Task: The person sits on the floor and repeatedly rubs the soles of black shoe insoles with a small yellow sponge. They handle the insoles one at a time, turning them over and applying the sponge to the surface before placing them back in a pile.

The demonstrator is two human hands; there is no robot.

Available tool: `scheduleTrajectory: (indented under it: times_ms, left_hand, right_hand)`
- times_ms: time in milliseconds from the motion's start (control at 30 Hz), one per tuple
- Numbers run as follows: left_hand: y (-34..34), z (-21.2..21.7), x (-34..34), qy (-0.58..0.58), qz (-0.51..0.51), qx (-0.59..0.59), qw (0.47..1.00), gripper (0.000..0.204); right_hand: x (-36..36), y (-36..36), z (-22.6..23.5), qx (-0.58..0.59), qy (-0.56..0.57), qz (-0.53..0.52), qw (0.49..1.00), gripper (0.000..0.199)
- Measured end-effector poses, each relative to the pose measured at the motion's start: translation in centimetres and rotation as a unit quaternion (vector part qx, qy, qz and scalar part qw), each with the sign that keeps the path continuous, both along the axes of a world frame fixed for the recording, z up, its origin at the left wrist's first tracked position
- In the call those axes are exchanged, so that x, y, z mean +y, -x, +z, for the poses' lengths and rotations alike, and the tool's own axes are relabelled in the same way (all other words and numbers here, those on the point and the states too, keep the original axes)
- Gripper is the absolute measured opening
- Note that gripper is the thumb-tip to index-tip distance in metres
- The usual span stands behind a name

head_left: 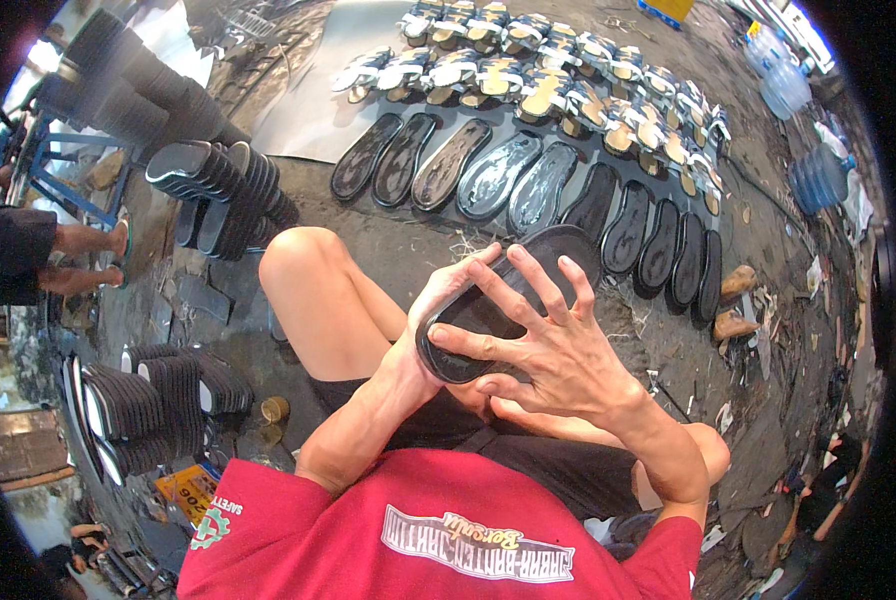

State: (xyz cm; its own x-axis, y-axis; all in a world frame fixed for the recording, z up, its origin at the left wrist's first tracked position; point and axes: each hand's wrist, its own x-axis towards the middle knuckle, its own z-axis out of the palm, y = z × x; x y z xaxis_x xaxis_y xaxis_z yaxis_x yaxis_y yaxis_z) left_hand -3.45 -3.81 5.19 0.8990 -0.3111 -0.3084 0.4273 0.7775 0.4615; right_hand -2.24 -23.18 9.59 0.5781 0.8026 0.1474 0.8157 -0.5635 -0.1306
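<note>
Together, two bare hands hold a black, round-ended sandal sole with a raised rim (480, 318) above the lap of a seated person in a red short-sleeved T-shirt (348, 520). The left hand (434, 305) keeps its grip curled around the left edge, partly hidden behind the piece; the right hand (568, 365) lies over the upper face, its grip unclenched and fingers fanned, the index finger toward the near end. Whether the right hand presses hard or merely rests cannot be told.

Handling the piece well would seem to call for a steady left hand at the edge while the right spreads even pressure from the middle out to the rim, without bending the sole. Flat fingers, rather than digging tips, would likely spare the surface from marks, and both ends probably deserve equal attention.

The sole sits between the two grips, tilted, its near end by the right index finger and its far end pointing forward and to the right, uncovered beyond the fingertips. Ahead of the hands, a line of dark soles, some with a glossy sheen (496, 175), is laid out, with rows of sandals with white and dark straps (548, 95) behind. Tall stacks of black soles (223, 190) stand to the left, well apart from both hands.
</note>
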Motion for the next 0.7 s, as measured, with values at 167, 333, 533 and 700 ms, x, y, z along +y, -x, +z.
scheduleTrajectory:
  times_ms: [167,333,533,700]
  left_hand:
    - [-0.6,-2.0,0.9,-0.087,-0.09,-0.147,0.981,0.055]
    - [-2.6,-1.9,1.9,0.302,-0.194,-0.021,0.933,0.049]
    - [-1.6,-2.6,0.3,-0.038,-0.077,-0.115,0.99,0.058]
    - [-1.6,-0.1,-3.2,-0.051,0.161,-0.263,0.95,0.082]
  right_hand:
    - [-0.3,-1.0,-0.4,-0.088,0.011,0.059,0.994,0.05]
    - [-1.8,-2.0,0.3,-0.028,-0.08,0.07,0.994,0.056]
    - [-1.4,-2.2,0.4,0.031,-0.223,-0.01,0.974,0.095]
    - [0.0,-0.8,1.3,0.138,-0.305,-0.196,0.922,0.127]
